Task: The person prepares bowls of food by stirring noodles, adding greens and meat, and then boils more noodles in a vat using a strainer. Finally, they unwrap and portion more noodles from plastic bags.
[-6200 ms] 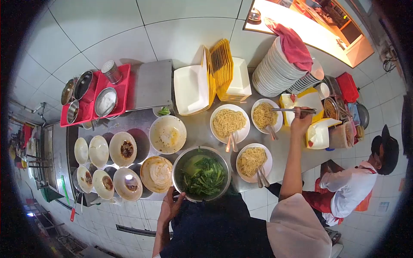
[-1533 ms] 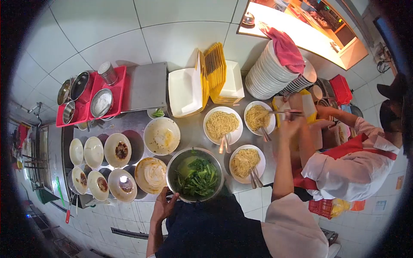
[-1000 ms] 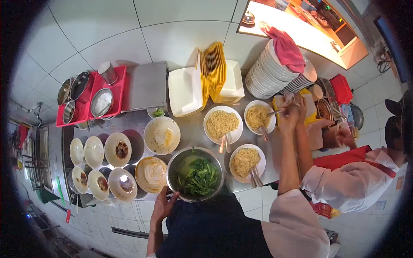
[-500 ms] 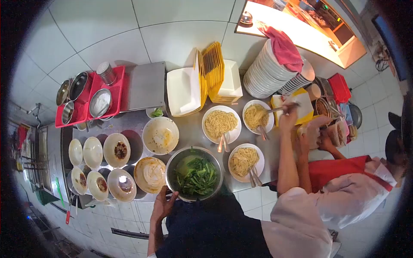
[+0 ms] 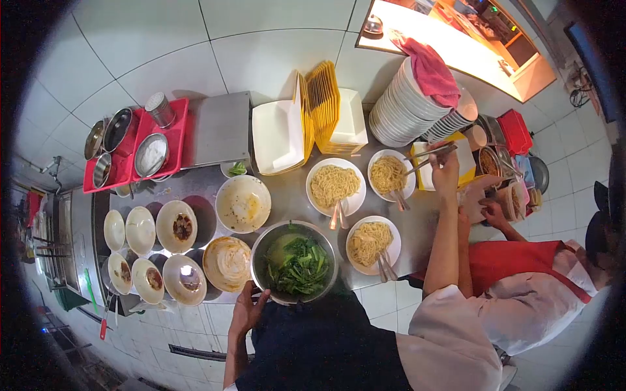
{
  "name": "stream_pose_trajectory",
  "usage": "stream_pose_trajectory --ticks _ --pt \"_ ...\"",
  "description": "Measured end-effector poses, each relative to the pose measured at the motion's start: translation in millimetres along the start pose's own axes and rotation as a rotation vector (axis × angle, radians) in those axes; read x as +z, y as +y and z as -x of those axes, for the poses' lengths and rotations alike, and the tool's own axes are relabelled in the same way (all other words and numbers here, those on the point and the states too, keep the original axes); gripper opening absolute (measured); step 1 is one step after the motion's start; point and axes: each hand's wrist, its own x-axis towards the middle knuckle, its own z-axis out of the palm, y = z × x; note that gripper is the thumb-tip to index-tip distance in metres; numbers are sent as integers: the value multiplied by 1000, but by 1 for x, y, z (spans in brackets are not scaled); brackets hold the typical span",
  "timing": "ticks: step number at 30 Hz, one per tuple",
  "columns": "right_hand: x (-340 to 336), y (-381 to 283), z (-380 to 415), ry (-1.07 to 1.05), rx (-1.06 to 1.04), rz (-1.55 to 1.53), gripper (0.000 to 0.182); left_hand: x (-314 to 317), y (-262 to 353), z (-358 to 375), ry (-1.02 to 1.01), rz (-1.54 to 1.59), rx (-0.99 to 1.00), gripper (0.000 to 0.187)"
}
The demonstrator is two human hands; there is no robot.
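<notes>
My left hand (image 5: pixel 248 309) grips the lower left rim of a steel bowl (image 5: pixel 256 264) of leafy greens (image 5: pixel 300 266) at the table's front edge. My right hand (image 5: pixel 445 171) is closed on metal tongs (image 5: pixel 430 155), whose arms are spread and point left toward the noodles (image 5: pixel 388 174) in the upper right bowl. Two more bowls of noodles stand nearby, one to the left (image 5: pixel 334 187) and one below (image 5: pixel 370 244). Utensils rest in each of the three noodle bowls.
Several bowls (image 5: pixel 140 232), some with dark sauce, line the left side. Yellow-edged trays (image 5: pixel 280 137), stacked white bowls (image 5: pixel 401 111) and a red tray (image 5: pixel 179 140) stand at the back. A co-worker in a red apron (image 5: pixel 508 260) is close on the right.
My right hand has risen slightly and moved back from the upper right noodle bowl, and the tongs' arms now show apart. My left hand stays on the steel bowl.
</notes>
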Motion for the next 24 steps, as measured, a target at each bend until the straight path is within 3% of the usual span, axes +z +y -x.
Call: stream_pose_trajectory --ticks 4,10,15,17,18,20,21,22,24 --pt "4 10 -2 169 45 21 25 -2 15 3 -2 -73 -21 36" --pt "26 57 30 87 162 263 31 0 4 1 4 -58 -31 35" --pt "30 44 31 246 156 148 29 -1 3 1 4 12 -27 33" --pt "30 57 25 481 44 -181 26 -1 5 1 3 -62 -32 33" --pt "29 40 25 485 47 -180 26 -1 6 2 -1 -67 -32 33" --pt "23 9 22 246 79 160 22 0 8 1 12 -12 -58 33" --pt "19 26 15 363 83 66 24 1 8 1 16 -3 -60 33" --pt "16 27 14 353 81 65 24 1 8 2 9 -47 -23 34" --pt "9 -1 14 -12 13 319 25 -5 6 0 -7 -110 21 34"
